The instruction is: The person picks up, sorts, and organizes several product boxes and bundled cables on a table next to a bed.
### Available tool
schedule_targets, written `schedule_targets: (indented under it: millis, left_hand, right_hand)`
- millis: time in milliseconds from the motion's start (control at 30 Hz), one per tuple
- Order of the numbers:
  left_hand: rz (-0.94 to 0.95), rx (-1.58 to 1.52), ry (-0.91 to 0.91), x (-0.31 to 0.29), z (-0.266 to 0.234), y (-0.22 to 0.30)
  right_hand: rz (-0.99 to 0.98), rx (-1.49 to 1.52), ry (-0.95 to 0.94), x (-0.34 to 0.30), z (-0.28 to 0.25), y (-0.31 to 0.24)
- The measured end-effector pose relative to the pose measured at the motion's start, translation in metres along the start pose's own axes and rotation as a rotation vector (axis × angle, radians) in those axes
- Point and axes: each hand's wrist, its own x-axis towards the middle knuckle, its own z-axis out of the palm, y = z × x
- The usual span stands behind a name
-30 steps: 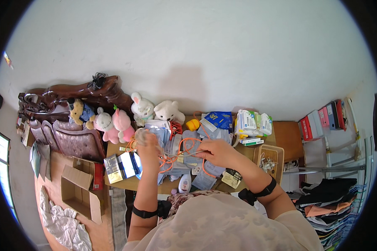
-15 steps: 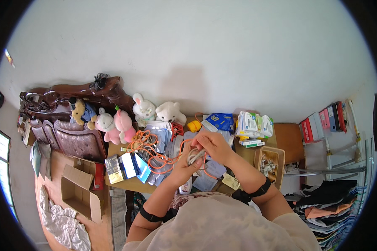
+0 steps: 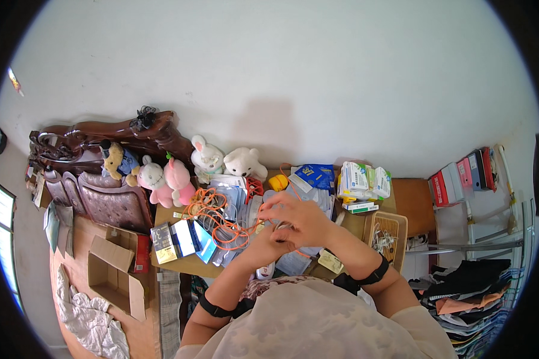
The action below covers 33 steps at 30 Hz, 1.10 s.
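A pale coiled cable (image 3: 284,225) is bunched between my two hands, mostly hidden by the fingers. Below the coil, my left hand (image 3: 266,246) is closed around it. My right hand (image 3: 305,220) arches over from the right, its thumb at the coil and its fingers curled across the top. Beneath and to the left, a tangle of orange cable (image 3: 205,203) spreads over the cluttered table. Clear plastic packets (image 3: 293,262) lie under and around the hands.
Plush toys (image 3: 207,157) line the back edge. Packs of wipes (image 3: 364,180) and a yellow tape measure-like object (image 3: 278,182) sit at the back. A tan basket (image 3: 401,222) stands right; boxes (image 3: 164,242) lie left. An open cardboard box (image 3: 109,276) rests farther left.
My right hand has shifted slightly right and down, its fingers lifting and arching over the coil. My left hand has dropped a little, and less of the pale cable shows.
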Motion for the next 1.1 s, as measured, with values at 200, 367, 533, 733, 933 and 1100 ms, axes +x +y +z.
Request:
schedule_targets:
  millis: [200, 367, 533, 733, 933, 1100]
  left_hand:
    - [-0.057, -0.211, -0.053, -0.001, -0.004, -0.017]
    - [-0.208, 0.113, 0.056, -0.001, -0.004, 0.013]
    - [-0.015, 0.517, 0.208, -0.009, -0.002, 0.006]
    - [-0.147, -0.423, -0.181, -0.013, -0.018, 0.020]
    - [-0.257, 0.277, 0.071, 0.001, 0.005, 0.031]
    - [-0.088, 0.302, 0.242, -0.006, 0.011, 0.012]
  right_hand:
    - [-0.066, -0.424, -0.176, -0.007, 0.009, 0.001]
    - [0.143, -0.533, -0.224, -0.011, 0.003, 0.004]
    - [0.409, -0.294, -0.192, -0.010, -0.014, 0.005]
    - [0.255, -0.287, -0.244, -0.001, -0.019, -0.001]
    - [0.276, -0.344, -0.194, -0.007, -0.010, 0.003]
    - [0.522, -0.241, -0.311, -0.005, -0.024, 0.003]
